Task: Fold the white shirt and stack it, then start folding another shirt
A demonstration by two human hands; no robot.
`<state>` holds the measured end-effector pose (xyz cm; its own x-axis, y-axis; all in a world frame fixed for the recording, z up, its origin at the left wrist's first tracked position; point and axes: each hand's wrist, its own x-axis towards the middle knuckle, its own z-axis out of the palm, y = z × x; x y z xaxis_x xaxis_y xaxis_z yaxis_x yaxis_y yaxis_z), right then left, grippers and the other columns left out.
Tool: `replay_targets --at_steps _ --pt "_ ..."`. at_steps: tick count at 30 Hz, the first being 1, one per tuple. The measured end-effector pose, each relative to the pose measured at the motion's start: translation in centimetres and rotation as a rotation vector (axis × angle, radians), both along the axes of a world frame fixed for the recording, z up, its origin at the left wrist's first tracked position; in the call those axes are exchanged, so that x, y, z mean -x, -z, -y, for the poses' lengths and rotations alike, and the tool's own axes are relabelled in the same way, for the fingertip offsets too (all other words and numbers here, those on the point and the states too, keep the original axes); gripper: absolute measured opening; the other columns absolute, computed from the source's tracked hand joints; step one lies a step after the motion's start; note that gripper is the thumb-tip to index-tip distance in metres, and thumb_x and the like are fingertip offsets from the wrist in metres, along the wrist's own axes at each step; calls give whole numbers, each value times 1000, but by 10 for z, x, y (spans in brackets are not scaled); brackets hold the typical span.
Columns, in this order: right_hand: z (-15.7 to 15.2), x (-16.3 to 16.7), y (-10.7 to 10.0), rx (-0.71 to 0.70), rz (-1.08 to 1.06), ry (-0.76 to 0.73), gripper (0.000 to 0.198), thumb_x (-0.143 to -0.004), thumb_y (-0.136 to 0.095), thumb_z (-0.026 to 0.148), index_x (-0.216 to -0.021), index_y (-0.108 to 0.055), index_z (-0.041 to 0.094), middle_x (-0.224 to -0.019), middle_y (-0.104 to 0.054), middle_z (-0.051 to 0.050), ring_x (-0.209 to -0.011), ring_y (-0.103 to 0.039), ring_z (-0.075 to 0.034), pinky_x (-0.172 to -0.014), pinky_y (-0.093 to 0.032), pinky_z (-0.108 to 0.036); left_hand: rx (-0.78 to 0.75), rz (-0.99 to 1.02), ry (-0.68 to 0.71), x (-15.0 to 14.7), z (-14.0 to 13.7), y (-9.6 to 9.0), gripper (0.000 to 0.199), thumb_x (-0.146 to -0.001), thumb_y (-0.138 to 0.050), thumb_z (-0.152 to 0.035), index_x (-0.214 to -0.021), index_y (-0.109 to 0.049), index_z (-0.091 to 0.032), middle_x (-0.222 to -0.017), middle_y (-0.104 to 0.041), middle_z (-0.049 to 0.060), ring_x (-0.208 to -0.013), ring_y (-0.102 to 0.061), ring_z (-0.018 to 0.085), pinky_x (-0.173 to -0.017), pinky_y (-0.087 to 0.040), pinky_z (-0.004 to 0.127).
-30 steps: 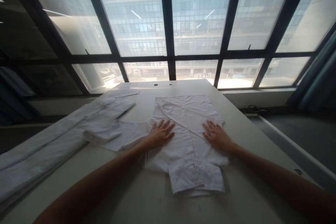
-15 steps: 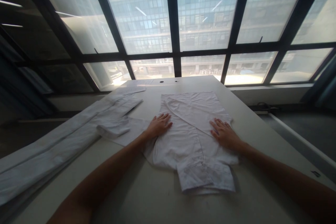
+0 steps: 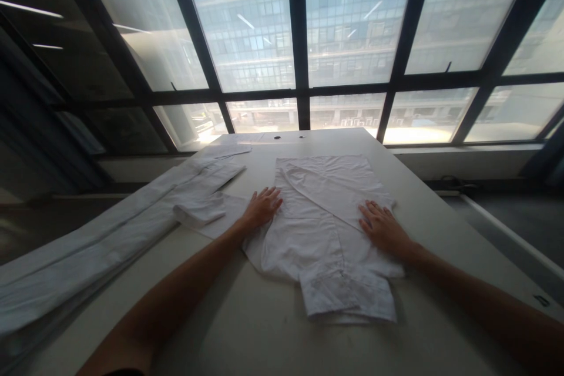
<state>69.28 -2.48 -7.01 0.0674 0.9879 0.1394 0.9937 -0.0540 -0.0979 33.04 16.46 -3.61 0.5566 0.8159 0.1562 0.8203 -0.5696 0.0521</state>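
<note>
A white shirt (image 3: 308,241) lies spread on the white table (image 3: 220,317), its collar (image 3: 348,296) toward me. One sleeve (image 3: 326,191) is folded slantwise across the body, while the other sleeve (image 3: 211,214) reaches out to the left. My left hand (image 3: 264,205) rests with extended fingers at the shirt's left side, where that outstretched sleeve meets the body. On the right side, my right hand (image 3: 381,226) lies flat on the cloth near the folded sleeve, fingers slightly spread. Neither hand grips the fabric.
Long folded white cloth (image 3: 110,247) covers the table's left side, beside the outstretched sleeve. Papers or flat cloth (image 3: 233,150) lie at the far left. A small dark object (image 3: 541,300) sits near the right edge. Framed windows (image 3: 302,59) rise behind the table.
My left hand has slid a little to the left across the shirt, toward the outstretched sleeve. My right hand stays nearly in place on the cloth. The whole view has shifted slightly.
</note>
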Motion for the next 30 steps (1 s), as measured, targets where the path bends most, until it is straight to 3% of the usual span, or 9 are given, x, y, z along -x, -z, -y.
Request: replay_targets --at_steps 3,8,11,14,16,19,23,26,30 --pt "1 1 1 -26 17 -10 57 -106 -35 33 -156 -47 9 -165 -37 -20 -155 -29 -32 -124 -25 -53 -38 7 142 -11 23 -2 50 -109 -35 -40 -154 -50 -25 -163 -43 9 -155 -32 27 -127 -19 55" --pt "0 -2 9 -56 -2 -48 56 -105 -35 32 -156 -47 11 -165 -38 -18 -154 -32 -30 -123 -27 -53 145 -29 353 -29 58 11 62 -109 -32 -54 -162 -36 -24 -171 -27 7 -159 -20 25 -128 -17 48" --pt "0 -3 13 -70 -19 -54 56 -104 -35 33 -154 -49 12 -163 -41 -18 -153 -36 -30 -122 -31 -53 190 -7 375 -29 60 12 60 -109 -31 -54 -162 -36 -27 -171 -27 5 -159 -20 25 -129 -16 47" --pt "0 -3 15 -86 -7 -50 56 -104 -34 32 -152 -51 11 -162 -43 -18 -152 -37 -30 -122 -32 -52 205 62 397 -14 51 -1 60 -108 -36 -51 -160 -42 -21 -167 -37 8 -155 -32 23 -127 -26 38" --pt "0 -4 17 -95 2 -49 55 -103 -34 31 -152 -52 12 -161 -45 -18 -151 -38 -30 -122 -32 -53 151 133 317 8 42 -13 60 -106 -40 -50 -157 -46 -19 -162 -45 9 -149 -43 23 -123 -34 35" --pt "0 -5 19 -105 14 -52 55 -103 -33 31 -151 -53 13 -160 -46 -18 -150 -39 -31 -121 -34 -53 -7 187 55 58 28 -27 57 -103 -43 -47 -151 -53 -18 -153 -56 11 -140 -54 26 -118 -42 39" --pt "-1 -5 20 -81 36 -49 56 -103 -32 33 -150 -54 12 -160 -46 -18 -150 -39 -32 -119 -35 -55 -90 26 -233 136 12 -29 55 -96 -56 -46 -142 -61 -15 -148 -59 15 -139 -53 31 -118 -39 46" --pt "-1 -4 20 -84 50 -65 56 -103 -32 33 -149 -55 12 -161 -44 -19 -151 -38 -33 -119 -35 -57 -44 -59 -239 178 1 -30 54 -95 -58 -46 -139 -63 -16 -148 -60 15 -139 -52 30 -119 -36 43" --pt "1 -1 22 -118 46 -95 54 -102 -33 33 -147 -57 14 -161 -45 -18 -151 -39 -32 -119 -36 -54 -92 -60 -277 203 -17 -41 54 -94 -54 -34 -144 -60 -14 -151 -58 14 -139 -52 28 -118 -37 39"
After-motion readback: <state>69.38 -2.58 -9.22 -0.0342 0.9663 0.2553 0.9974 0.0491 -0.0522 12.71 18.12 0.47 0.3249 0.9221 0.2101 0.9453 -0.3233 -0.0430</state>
